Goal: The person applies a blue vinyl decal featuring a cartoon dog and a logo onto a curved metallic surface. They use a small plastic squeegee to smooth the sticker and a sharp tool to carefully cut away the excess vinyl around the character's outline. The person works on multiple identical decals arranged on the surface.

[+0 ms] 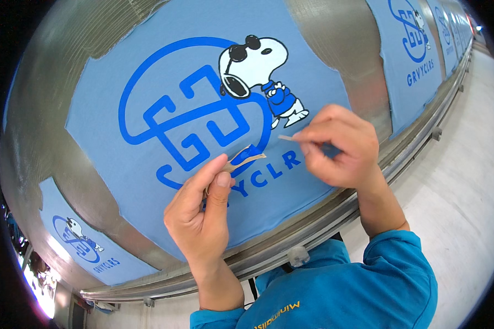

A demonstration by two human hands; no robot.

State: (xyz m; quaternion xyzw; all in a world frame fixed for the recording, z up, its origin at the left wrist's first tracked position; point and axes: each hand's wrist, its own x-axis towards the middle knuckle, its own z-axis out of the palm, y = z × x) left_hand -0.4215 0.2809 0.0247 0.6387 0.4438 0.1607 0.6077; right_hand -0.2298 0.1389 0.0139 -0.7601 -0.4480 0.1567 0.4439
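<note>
My left hand [203, 214] pinches a small folded tan piece [249, 158], perhaps tape or card, between thumb and index finger. Blue colour, which looks like ink, shows between its edges. In my right hand [346, 144] is a thin pale strip or stick [286, 137], its tip pointing left and slightly blurred. Both hands are over a light-blue fabric panel [92, 123] lying flat. The panel bears a bright-blue line emblem [197, 119], a printed cartoon dog in sunglasses [276, 53] and blue lettering partly hidden by my hands.
The panel lies on a long metal printing table [329, 33]. Similar printed panels lie at the left [94, 251] and in a row at the right [399, 78]. A metal rail [267, 257] with a clear block [298, 256] runs along the near edge, above a pale floor [453, 172].
</note>
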